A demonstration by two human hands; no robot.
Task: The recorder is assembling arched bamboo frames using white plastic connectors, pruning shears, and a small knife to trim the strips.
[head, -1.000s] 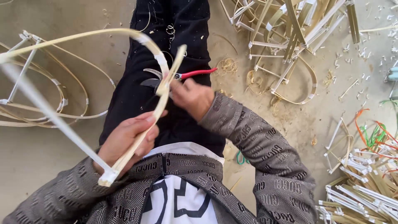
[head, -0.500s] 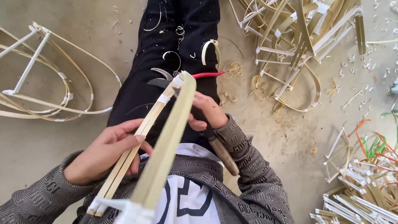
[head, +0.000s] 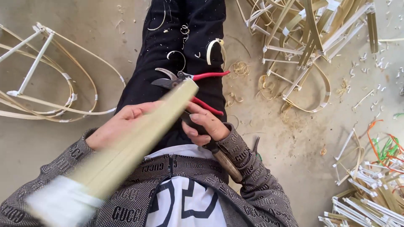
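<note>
Shears lie on my lap; frames lie left of me; strips lie right.

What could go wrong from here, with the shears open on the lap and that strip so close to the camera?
1. The pruning shears lie open on the black trousers, blades near both hands; a slip could nick the right hand or the leg.
2. The bamboo strip, held by the left hand, points back toward the wearer's head; a jerk might poke the face.
3. Curled shavings on the lap could hide the blades.
</note>
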